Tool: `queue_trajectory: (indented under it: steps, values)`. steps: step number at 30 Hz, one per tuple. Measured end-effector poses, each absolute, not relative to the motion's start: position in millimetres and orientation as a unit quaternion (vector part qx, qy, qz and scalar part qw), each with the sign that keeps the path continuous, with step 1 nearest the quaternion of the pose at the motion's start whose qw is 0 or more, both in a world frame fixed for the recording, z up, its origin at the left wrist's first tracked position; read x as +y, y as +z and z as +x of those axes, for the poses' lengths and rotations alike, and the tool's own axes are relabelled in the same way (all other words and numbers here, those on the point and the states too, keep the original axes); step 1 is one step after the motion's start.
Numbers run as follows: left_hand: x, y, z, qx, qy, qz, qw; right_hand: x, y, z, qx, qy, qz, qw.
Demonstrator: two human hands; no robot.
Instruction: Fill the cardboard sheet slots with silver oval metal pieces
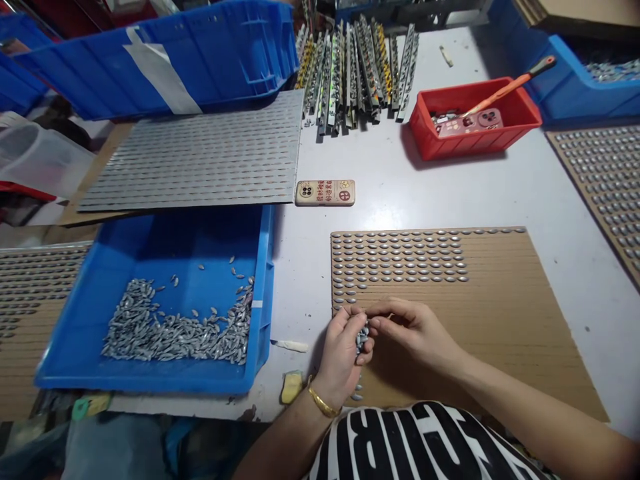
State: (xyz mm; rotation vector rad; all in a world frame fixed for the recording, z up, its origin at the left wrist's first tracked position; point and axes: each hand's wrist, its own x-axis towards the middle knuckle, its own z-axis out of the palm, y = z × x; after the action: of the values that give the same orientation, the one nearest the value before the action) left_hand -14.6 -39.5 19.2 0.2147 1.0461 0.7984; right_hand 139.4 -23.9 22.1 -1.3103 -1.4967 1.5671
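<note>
Presently, grey pieces (pixel 361 339) cupped within curled left fingers (pixel 365 359).

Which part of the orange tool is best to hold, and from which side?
Probably the dark upper end of the orange tool, approached from above on the right: the tool slants upward, and that end juts past the red bin, while its lower end sits inside.

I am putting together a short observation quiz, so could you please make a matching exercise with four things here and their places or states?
1. Left hand
2. Brown board
3. Orange tool
4. Gold bracelet

A. Partly covered with rows of pieces
B. Around a wrist
C. Holding small grey pieces
D. Propped in the red bin

Pairs: 1-C, 2-A, 3-D, 4-B
</note>
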Motion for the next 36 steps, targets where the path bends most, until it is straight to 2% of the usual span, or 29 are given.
queue_trajectory:
  steps: [12,19,24,28,31,36]
  values:
    - [-41.2,15.5,-4.9,0.495,0.335,0.104,0.795,-28.4,12.1,143.2,-0.554,0.566,-0.513,0.332]
    - [-39.5,14.5,-3.4,0.512,0.342,0.117,0.779,-20.9,7.7,151.0,-0.598,0.525,-0.526,0.302]
    - [-36.8,14.2,-5.4,0.513,0.348,0.094,0.779,-6.8,-12.4,156.4,-0.717,0.337,-0.529,0.304]
    - [-37.3,13.3,-7.0,0.504,0.347,0.087,0.787,2.7,-31.8,159.0,-0.810,0.181,-0.505,0.237]
    - [-38.4,12.9,-7.6,0.494,0.341,0.088,0.795,5.7,-37.1,160.4,-0.847,0.129,-0.481,0.186]
    - [-38.5,11.6,-9.2,0.473,0.350,0.089,0.804,6.7,-35.3,161.0,-0.861,0.105,-0.475,0.151]
